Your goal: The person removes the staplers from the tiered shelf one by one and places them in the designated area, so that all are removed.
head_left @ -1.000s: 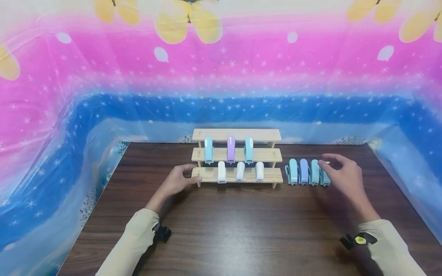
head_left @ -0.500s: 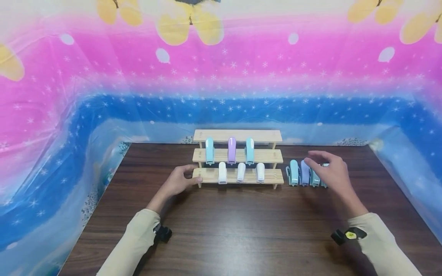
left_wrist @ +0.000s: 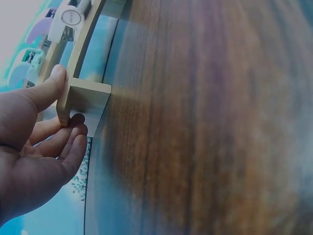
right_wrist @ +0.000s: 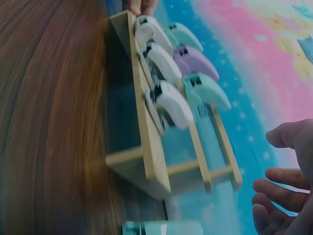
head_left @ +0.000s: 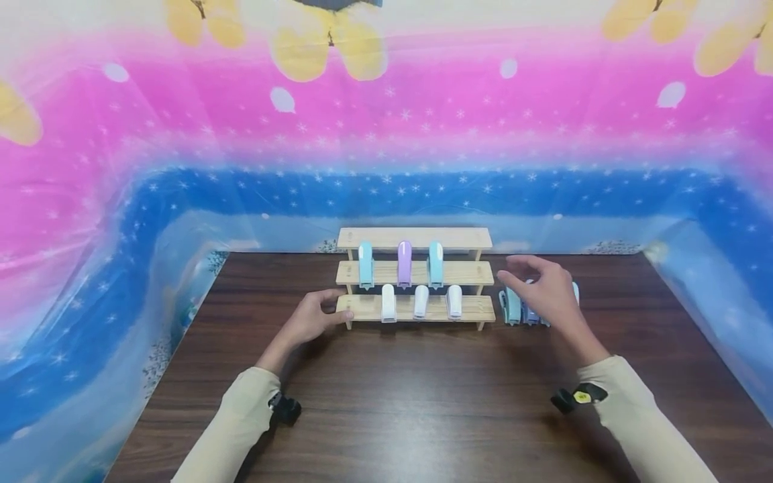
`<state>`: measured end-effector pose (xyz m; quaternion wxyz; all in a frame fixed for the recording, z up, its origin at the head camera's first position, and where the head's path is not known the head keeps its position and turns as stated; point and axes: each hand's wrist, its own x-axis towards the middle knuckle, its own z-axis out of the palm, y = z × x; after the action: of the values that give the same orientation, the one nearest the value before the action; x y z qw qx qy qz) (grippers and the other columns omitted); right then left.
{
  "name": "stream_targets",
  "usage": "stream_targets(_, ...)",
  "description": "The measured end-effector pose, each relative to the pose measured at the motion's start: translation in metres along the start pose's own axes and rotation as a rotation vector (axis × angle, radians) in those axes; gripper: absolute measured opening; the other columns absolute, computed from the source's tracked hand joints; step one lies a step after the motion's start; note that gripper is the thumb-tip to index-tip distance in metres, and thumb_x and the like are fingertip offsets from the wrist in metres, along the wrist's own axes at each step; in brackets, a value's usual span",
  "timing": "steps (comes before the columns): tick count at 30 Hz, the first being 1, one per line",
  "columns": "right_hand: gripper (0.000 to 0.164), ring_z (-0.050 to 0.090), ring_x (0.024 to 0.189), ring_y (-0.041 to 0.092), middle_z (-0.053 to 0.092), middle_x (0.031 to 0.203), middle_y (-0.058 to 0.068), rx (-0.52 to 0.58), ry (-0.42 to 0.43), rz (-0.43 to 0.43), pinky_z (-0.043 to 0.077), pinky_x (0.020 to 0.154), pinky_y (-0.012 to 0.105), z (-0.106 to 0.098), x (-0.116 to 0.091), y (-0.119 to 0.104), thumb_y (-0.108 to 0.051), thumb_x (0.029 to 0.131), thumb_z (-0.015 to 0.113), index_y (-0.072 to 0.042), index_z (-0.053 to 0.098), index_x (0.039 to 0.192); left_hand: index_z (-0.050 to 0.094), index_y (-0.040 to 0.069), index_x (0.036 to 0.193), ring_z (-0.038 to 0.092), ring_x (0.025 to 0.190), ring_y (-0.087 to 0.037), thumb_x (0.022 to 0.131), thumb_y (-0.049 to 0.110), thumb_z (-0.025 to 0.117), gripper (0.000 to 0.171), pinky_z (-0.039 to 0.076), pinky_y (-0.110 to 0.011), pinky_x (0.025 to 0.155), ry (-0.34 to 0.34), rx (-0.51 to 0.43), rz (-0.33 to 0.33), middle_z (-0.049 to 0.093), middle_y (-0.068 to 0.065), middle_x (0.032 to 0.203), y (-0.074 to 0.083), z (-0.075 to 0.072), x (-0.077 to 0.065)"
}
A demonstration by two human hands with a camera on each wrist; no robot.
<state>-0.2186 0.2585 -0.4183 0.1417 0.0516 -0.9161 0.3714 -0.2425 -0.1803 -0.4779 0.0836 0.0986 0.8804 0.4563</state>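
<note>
At nine o'clock on the wooden rack (head_left: 415, 238), the left hand (head_left: 311, 315) pinches the end of the bottom shelf (head_left: 364, 306); at three o'clock the right hand (head_left: 543, 288), fingers wide of the thumb, hangs above a row of staplers (head_left: 512, 308); three white staplers (head_left: 421, 302) stand on that shelf, three coloured staplers (head_left: 404, 265) behind, toward twelve o'clock

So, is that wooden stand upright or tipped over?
Upright: the wooden stand has its legs down on the table, with six staplers resting on it.
</note>
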Motion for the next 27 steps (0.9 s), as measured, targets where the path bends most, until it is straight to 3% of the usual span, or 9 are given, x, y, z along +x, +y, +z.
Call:
stream_targets(7, 0.059, 0.071, 0.104, 0.029, 0.072, 0.124, 0.011, 0.046, -0.05, -0.011, 0.058, 0.081, 0.051, 0.017, 0.007, -0.02, -0.054, 0.093, 0.07, -0.012, 0.068, 0.134, 0.057, -0.003, 0.141, 0.063, 0.121, -0.034, 0.093, 0.022, 0.078, 0.058, 0.055, -0.046, 0.097, 0.004, -0.016, -0.003, 0.062, -0.022, 0.137, -0.001, 0.002, 0.001)
stream_targets(19, 0.054, 0.069, 0.101, 0.028, 0.073, 0.122, 0.008, 0.042, -0.068, -0.016, 0.057, 0.081, 0.048, 0.033, 0.017, -0.035, -0.054, 0.092, 0.071, -0.014, 0.071, 0.129, 0.056, -0.005, 0.14, 0.064, 0.121, -0.036, 0.093, 0.02, 0.078, 0.058, 0.056, -0.047, 0.095, -0.002, -0.011, 0.013, 0.062, -0.024, 0.136, -0.001, 0.001, 0.003)
stream_targets(27, 0.059, 0.066, 0.109, 0.029, 0.072, 0.123, 0.008, 0.052, -0.091, -0.018, 0.057, 0.083, 0.05, 0.044, 0.023, -0.04, -0.057, 0.092, 0.07, -0.014, 0.069, 0.131, 0.056, -0.005, 0.141, 0.064, 0.12, -0.036, 0.093, 0.019, 0.078, 0.058, 0.057, -0.045, 0.095, 0.0, -0.018, 0.003, 0.062, -0.024, 0.136, -0.002, 0.001, 0.003)
